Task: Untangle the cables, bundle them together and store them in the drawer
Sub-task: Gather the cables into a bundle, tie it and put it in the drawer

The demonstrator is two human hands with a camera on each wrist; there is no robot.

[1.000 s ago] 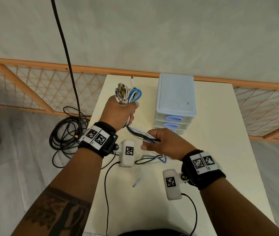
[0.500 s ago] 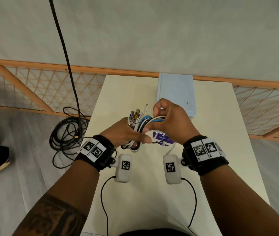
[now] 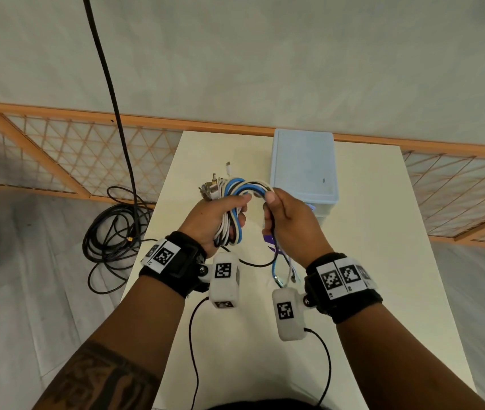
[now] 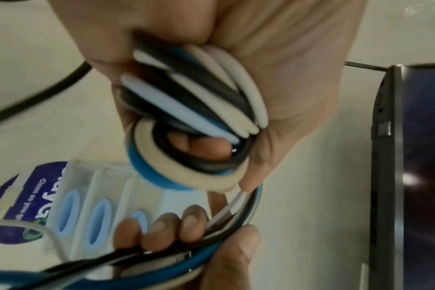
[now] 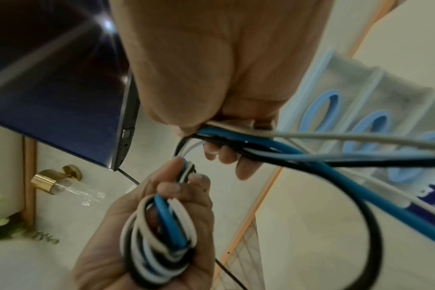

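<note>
My left hand grips a folded bundle of white, blue and black cables above the table, with metal plugs sticking out past the knuckles. In the left wrist view the cable loops sit packed in the palm. From that bundle the cables arch over to my right hand, which pinches them between thumb and fingers. Their loose ends hang below the right hand. In the right wrist view the free strands trail out of the right hand. The small pale-blue drawer unit stands just behind the right hand.
The cream table is narrow, with floor on both sides. A coil of black cable lies on the floor at the left, with a black cord rising from it. A purple-labelled packet lies in front of the drawers.
Both hands came together from apart, with the right hand rising to the bundle. Since half a second ago the right hand has drawn the cables rightward into an arch and the loose ends dropped below it.
</note>
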